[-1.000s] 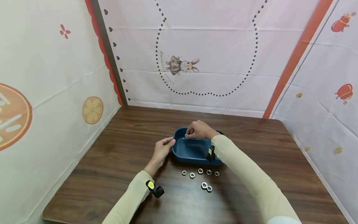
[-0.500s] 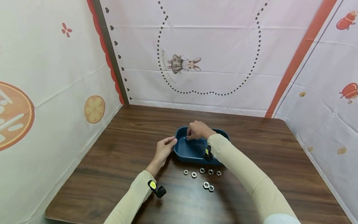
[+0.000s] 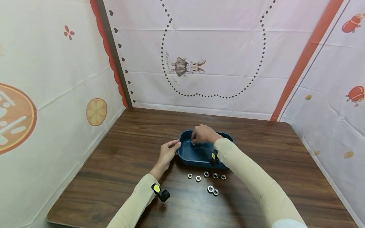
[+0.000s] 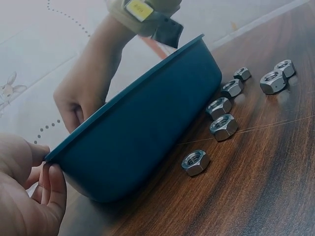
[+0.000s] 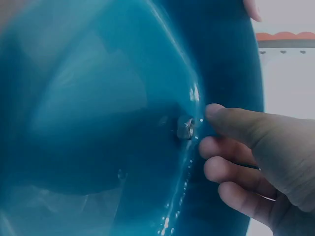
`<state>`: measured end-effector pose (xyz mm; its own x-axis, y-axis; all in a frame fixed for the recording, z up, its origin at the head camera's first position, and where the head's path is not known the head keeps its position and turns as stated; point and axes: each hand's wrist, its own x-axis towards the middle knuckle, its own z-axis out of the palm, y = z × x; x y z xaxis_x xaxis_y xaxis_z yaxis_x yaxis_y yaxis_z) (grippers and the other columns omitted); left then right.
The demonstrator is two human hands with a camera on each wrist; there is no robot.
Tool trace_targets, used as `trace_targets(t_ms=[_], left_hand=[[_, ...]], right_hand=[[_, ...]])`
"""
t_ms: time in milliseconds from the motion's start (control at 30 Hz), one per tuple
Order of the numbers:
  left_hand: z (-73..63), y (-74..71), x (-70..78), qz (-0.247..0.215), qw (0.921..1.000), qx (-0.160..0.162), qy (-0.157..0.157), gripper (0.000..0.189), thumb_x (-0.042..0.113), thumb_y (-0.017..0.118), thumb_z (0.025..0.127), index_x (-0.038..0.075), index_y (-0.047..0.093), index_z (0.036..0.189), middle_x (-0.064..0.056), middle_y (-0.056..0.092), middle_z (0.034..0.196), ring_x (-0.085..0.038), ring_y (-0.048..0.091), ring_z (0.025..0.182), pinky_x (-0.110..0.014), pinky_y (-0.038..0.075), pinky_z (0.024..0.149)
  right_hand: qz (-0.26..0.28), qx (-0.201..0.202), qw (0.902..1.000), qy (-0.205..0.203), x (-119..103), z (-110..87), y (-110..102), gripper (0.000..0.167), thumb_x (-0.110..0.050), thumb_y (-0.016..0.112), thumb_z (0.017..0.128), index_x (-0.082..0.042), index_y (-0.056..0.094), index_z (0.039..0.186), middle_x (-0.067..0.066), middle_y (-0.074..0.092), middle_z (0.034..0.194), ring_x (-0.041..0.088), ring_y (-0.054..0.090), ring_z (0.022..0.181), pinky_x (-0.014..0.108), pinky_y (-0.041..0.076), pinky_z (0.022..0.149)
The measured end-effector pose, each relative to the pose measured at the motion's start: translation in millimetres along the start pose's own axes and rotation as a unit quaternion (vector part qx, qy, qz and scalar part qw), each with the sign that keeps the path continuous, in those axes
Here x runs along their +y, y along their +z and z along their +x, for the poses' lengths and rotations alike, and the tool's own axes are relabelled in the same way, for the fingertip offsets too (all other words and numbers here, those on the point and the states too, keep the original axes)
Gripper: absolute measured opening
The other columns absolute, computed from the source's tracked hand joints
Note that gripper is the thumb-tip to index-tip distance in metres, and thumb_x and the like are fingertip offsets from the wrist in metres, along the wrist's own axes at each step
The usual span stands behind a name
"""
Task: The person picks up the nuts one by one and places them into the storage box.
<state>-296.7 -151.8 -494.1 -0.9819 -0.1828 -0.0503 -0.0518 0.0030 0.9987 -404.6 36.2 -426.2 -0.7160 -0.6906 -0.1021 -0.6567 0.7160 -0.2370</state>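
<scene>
My left hand (image 3: 167, 152) pinches the left end of a blue plastic tray (image 3: 194, 164) by its rim, thumb on one side and fingers on the other; the left wrist view shows this grip at the tray's rim (image 4: 106, 109). Inside the tray is my right hand (image 3: 201, 134), reaching down near the far left corner. In the right wrist view a metal hex nut (image 5: 185, 128) lies in the tray by the wall, just beyond the right hand (image 5: 266, 157), whose thumb and fingertips stand apart with a gap to the nut.
Several hex nuts lie on the wooden table (image 3: 137, 133) in front of the tray: a loose row including one nut (image 3: 198, 179), and nearer me a touching pair (image 3: 210, 189). Printed cloth walls (image 3: 222, 47) surround the table's back and sides.
My right hand has lowered slightly into the tray and let go of the hex nut it was pinching. The left hand keeps its grip on the rim.
</scene>
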Motion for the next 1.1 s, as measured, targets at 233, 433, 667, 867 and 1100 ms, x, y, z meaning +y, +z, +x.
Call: trace_targets(t_ms=[233, 433, 667, 867, 1100], left_hand=[[-0.3, 2.5, 1.4, 0.002, 1.0000, 0.004, 0.002, 0.033, 0.021, 0.070, 0.099, 0.000, 0.071, 0.126, -0.012, 0.070, 0.112, -0.012, 0.061, 0.084, -0.020, 0.052, 0.068], [0.0, 2.5, 2.0, -0.001, 0.9999, 0.009, -0.010, 0.034, 0.020, 0.069, 0.100, 0.001, 0.070, 0.128, -0.012, 0.070, 0.116, -0.016, 0.063, 0.090, -0.020, 0.053, 0.069], [1.5, 2.4, 1.1, -0.007, 0.9998, 0.011, -0.014, 0.035, 0.020, 0.070, 0.100, 0.001, 0.069, 0.129, -0.013, 0.069, 0.121, -0.018, 0.063, 0.093, -0.019, 0.053, 0.069], [4.1, 2.4, 0.9, -0.017, 0.9997, 0.015, -0.013, 0.035, 0.020, 0.070, 0.099, 0.001, 0.069, 0.129, -0.014, 0.069, 0.121, -0.017, 0.063, 0.092, -0.019, 0.053, 0.069], [5.1, 5.8, -1.5, -0.017, 0.9997, 0.013, -0.016, 0.036, 0.019, 0.069, 0.100, 0.000, 0.068, 0.130, -0.013, 0.069, 0.119, -0.014, 0.062, 0.090, -0.018, 0.052, 0.069]], right_hand=[[0.044, 0.114, 0.9923, -0.017, 11, -38.8, -20, 0.017, -0.024, 0.071, 0.098, -0.011, 0.079, 0.105, -0.002, 0.073, 0.084, 0.007, 0.061, 0.065, 0.031, 0.054, 0.067], [0.077, 0.198, 0.9770, 0.007, 12, -94.0, -38, 0.018, -0.023, 0.069, 0.100, -0.009, 0.079, 0.105, -0.004, 0.070, 0.075, 0.010, 0.053, 0.056, 0.032, 0.048, 0.059], [0.104, 0.278, 0.9546, 0.029, 13, -153.3, -35, 0.015, -0.021, 0.069, 0.099, -0.009, 0.079, 0.100, -0.005, 0.068, 0.073, 0.011, 0.053, 0.060, 0.031, 0.046, 0.058], [0.120, 0.310, 0.9412, 0.061, 8, -183.3, -12, 0.012, -0.020, 0.073, 0.097, -0.010, 0.079, 0.097, -0.003, 0.070, 0.077, 0.011, 0.057, 0.065, 0.028, 0.051, 0.058], [0.165, 0.317, 0.9291, 0.096, -1, -208.6, 30, 0.008, -0.021, 0.074, 0.096, -0.015, 0.078, 0.094, -0.007, 0.071, 0.080, 0.006, 0.061, 0.069, 0.025, 0.054, 0.061]])
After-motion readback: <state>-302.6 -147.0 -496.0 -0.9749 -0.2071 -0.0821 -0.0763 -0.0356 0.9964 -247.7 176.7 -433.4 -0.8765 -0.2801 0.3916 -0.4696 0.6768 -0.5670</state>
